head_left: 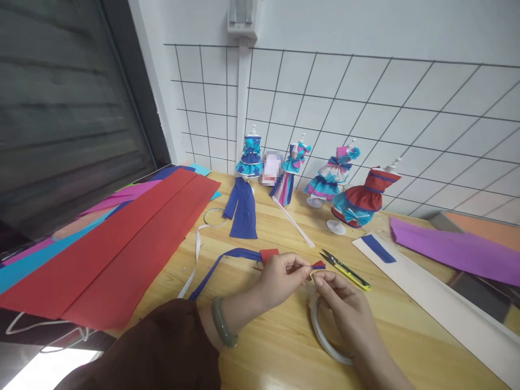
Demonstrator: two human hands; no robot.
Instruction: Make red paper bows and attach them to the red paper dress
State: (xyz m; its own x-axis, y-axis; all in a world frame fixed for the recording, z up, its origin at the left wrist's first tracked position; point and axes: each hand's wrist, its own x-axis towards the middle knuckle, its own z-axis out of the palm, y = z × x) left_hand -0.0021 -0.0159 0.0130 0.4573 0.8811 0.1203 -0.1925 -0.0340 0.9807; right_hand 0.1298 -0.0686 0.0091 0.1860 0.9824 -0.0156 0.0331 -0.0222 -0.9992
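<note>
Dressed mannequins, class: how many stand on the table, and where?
4, along the back, left to right: a blue-dressed mannequin, a striped-skirted mannequin, a pink-topped mannequin, and a red-dressed mannequin. None appears hidden.

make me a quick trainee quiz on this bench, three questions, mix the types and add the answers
1. Count: how many mannequins in small dresses stand in front of the wire grid?

2. True or false: the scissors lie on the table, held in neither hand.

3. Fill in the blank: the left hand pinches a small piece that is red and ____.

Key: 1. four; 2. true; 3. blue
</note>
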